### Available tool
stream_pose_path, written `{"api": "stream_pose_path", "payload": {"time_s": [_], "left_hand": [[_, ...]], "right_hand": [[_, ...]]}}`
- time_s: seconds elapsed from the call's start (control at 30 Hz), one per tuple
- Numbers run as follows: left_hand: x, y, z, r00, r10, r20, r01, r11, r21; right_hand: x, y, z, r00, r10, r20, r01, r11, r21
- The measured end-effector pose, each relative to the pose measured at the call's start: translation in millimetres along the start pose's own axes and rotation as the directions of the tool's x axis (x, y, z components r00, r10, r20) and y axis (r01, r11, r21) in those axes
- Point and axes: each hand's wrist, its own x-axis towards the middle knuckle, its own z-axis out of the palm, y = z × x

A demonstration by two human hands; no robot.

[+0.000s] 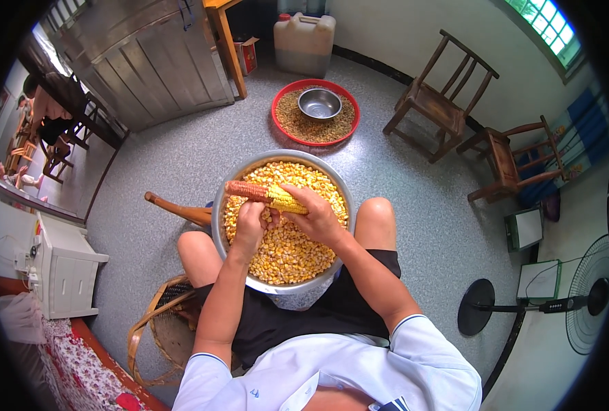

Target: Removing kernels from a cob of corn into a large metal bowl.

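A corn cob (253,191) lies across the top of a wide metal basin. Its left part is bare and reddish; yellow kernels cover the right part. My right hand (314,213) is closed around the kernel-covered end. Just below the cob's middle, my left hand (253,223) has its fingers bent at the kernels, with a few loose kernels by the fingertips. Loose yellow kernels (289,251) fill much of the metal basin (351,205), which rests between my knees.
Ahead, a red round tray (357,115) holds grain and a steel bowl (320,104). A wooden handle (176,207) sticks out left of the basin. A wicker basket (142,329) stands lower left, wooden chairs (438,100) and a fan (597,295) to the right. People sit beyond the doorway.
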Motion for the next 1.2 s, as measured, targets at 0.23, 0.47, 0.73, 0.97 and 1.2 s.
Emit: {"api": "stream_pose_path", "payload": {"time_s": [0.23,0.47,0.73,0.97,1.2], "left_hand": [[-2.0,1.1,7.5,0.998,0.037,-0.041,-0.039,0.998,-0.048],[1.1,-4.1,3.6,0.995,0.073,-0.073,-0.066,0.993,0.097],[0.1,-3.4,-4.2,1.0,0.001,0.025,-0.001,1.0,0.027],[0.5,-2.2,2.3,0.999,0.046,0.018,-0.044,0.993,-0.113],[0.3,-5.0,4.6,0.993,0.082,-0.084,-0.087,0.994,-0.059]], "right_hand": [[-0.6,-2.6,5.0,0.999,-0.02,-0.046,0.015,0.995,-0.096],[-2.0,-5.0,10.7,0.999,-0.012,-0.031,0.007,0.989,-0.146],[1.7,-2.8,4.3,1.0,0.021,0.003,-0.021,1.0,-0.004],[2.9,-4.5,4.6,0.999,-0.004,-0.031,0.004,1.0,-0.004],[-2.7,-1.7,7.9,0.987,0.16,0.018,-0.16,0.958,0.237]]}}
